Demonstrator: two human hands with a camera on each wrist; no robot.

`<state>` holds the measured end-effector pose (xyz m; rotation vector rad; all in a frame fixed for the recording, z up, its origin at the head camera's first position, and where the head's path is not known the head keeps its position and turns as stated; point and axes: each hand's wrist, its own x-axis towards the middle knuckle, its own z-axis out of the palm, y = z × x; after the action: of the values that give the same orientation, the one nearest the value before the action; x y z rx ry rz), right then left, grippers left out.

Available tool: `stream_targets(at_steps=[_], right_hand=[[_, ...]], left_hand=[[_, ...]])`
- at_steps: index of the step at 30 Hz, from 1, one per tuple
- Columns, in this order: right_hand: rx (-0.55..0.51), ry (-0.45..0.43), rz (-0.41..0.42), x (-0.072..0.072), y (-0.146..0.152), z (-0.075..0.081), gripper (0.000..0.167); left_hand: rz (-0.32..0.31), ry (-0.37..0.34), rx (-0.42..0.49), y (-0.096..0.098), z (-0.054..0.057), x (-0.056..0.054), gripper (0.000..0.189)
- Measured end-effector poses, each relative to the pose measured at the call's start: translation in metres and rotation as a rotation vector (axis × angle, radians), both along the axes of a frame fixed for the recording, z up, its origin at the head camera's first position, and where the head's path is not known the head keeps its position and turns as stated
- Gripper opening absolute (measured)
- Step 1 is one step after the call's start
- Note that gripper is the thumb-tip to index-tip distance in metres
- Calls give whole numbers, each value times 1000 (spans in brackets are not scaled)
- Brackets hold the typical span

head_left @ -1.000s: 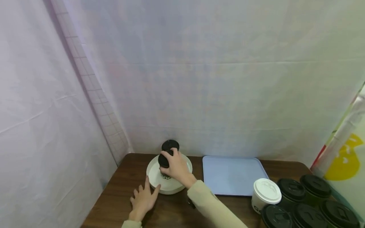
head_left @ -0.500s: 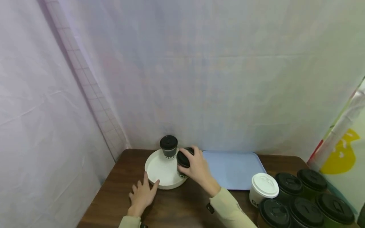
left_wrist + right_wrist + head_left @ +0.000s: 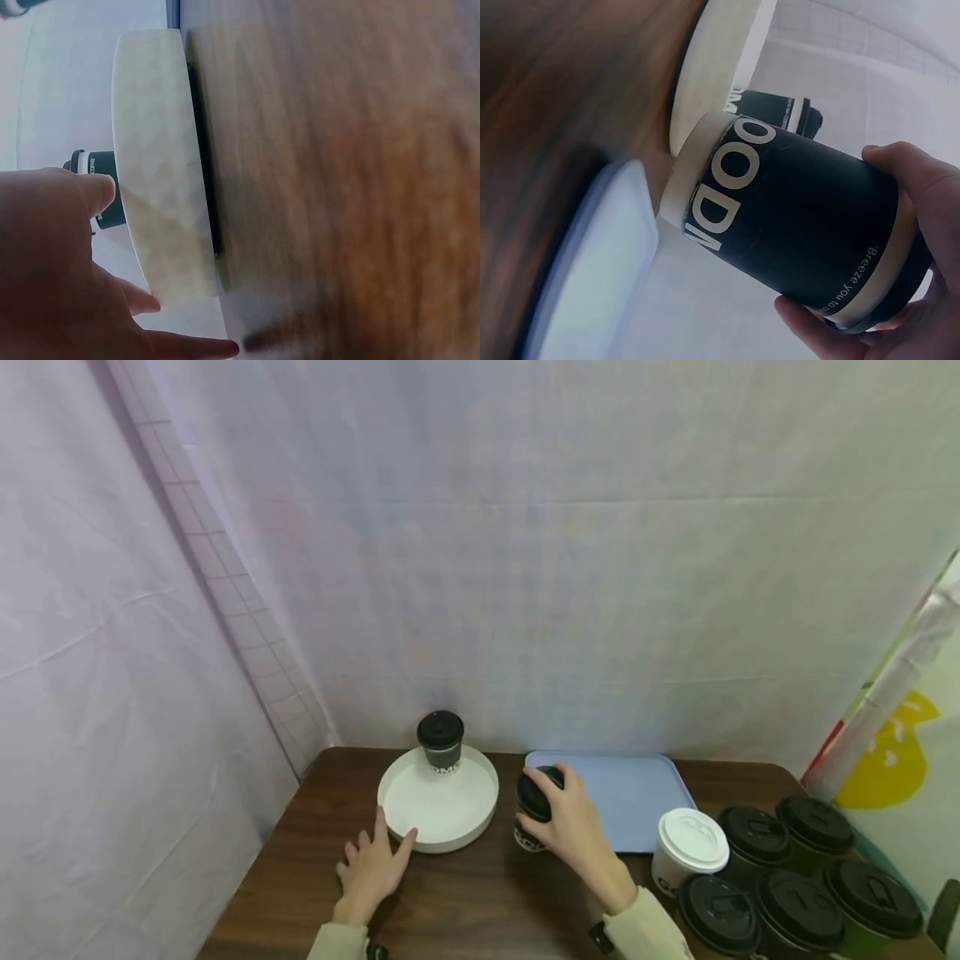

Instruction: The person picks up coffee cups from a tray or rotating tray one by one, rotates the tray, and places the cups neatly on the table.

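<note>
My right hand [image 3: 573, 822] grips a black lidded paper coffee cup [image 3: 802, 202] near its lid. That cup is tilted and held above the gap between a round white tray [image 3: 431, 814] and a blue rectangular tray [image 3: 637, 802]. My left hand [image 3: 371, 864] is spread with straight fingers at the near left rim of the round tray; whether the fingertips touch it is hard to tell. A second black lidded coffee cup [image 3: 441, 743] stands upright at the back of the round tray.
A white-lidded cup [image 3: 688, 852] stands at the blue tray's near right corner. Several black-lidded cups [image 3: 798, 906] crowd together to the right of it. A pale curtain [image 3: 525, 568] hangs behind the brown wooden table [image 3: 465, 906].
The right hand has lifted the coffee cup out of the round tray and carried it right, toward the blue tray. The left hand has stayed by the round tray's rim.
</note>
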<state>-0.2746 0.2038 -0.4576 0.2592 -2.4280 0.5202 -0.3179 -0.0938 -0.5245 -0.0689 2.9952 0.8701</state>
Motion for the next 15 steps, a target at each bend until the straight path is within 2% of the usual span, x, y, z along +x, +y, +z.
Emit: stream_targets(at_steps=[10,15], right_hand=[[-1,-64,-135,32,21,-18,64],[13,-41,-188,43,31,-21,64]], left_hand=[[-5,1,-1,-1,-2,0,92],[-8,-5,1,0,0,1,92]])
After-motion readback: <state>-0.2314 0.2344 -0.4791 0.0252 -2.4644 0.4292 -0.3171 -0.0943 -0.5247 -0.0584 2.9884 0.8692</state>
